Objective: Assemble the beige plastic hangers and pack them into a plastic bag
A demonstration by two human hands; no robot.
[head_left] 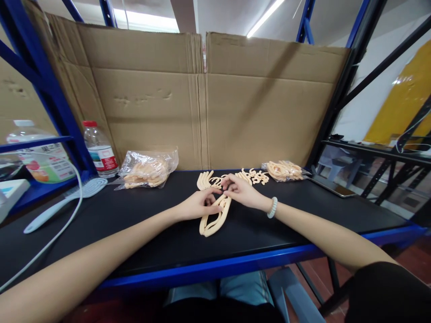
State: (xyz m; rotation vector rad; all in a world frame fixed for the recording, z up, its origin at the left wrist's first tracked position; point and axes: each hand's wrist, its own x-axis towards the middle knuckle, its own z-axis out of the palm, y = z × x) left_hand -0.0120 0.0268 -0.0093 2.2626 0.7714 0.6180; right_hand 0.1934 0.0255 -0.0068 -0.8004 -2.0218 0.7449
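My left hand grips a cream-coloured piece of long curved strips in a pointed oval, with an opening in its middle. The piece slants up from the dark tabletop toward my right hand. My right fingers are closed in a pinch at its upper end; exactly what they pinch there is partly hidden. Just behind my hands lie several loose curved cream pieces in a group, and more small curly ones to the right of it. A pale coiled band circles my right wrist.
Clear bags of similar cream pieces lie at the back left and back right. A bottle with a red cap, a pale blue hairbrush and a white cable are at left. A phone-like flat slab lies right; cardboard walls the back.
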